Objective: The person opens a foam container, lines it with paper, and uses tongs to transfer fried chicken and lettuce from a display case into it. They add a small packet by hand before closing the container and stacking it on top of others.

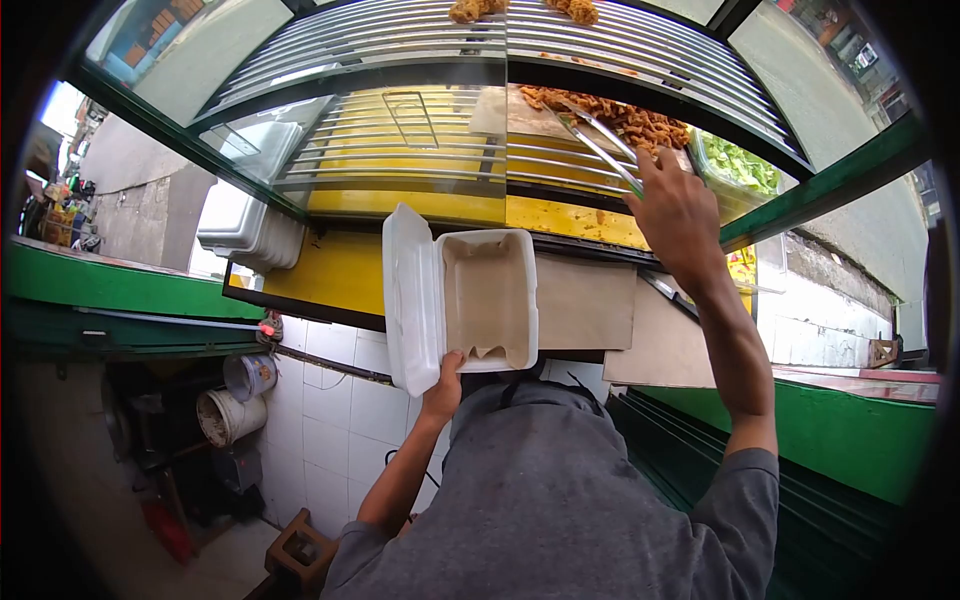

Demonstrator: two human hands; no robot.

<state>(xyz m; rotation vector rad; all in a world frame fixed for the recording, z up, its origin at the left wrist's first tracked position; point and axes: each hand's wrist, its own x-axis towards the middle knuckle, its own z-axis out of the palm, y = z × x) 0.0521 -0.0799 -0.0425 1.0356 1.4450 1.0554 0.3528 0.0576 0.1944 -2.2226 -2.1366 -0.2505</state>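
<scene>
My left hand [443, 390] grips the near edge of a white foam takeout box [533, 270], whose lid [408, 300] stands folded open to the left. Brown paper lines the inside of the box. Inside the display case, my right hand [680, 205] is closed around metal tongs [605, 150]. The tongs' tips reach into a pile of fried chicken pieces [645, 125] on the lower shelf. Right of that pile, a clear container holds shredded lettuce [745, 165].
Stacked white foam boxes [250, 225] stand at the left of the counter. A knife [672, 295] and brown paper sheets [585, 300] lie on the counter's near side. More fried chicken [478, 10] rests on the upper wire rack [380, 40]. Buckets [230, 415] sit below left.
</scene>
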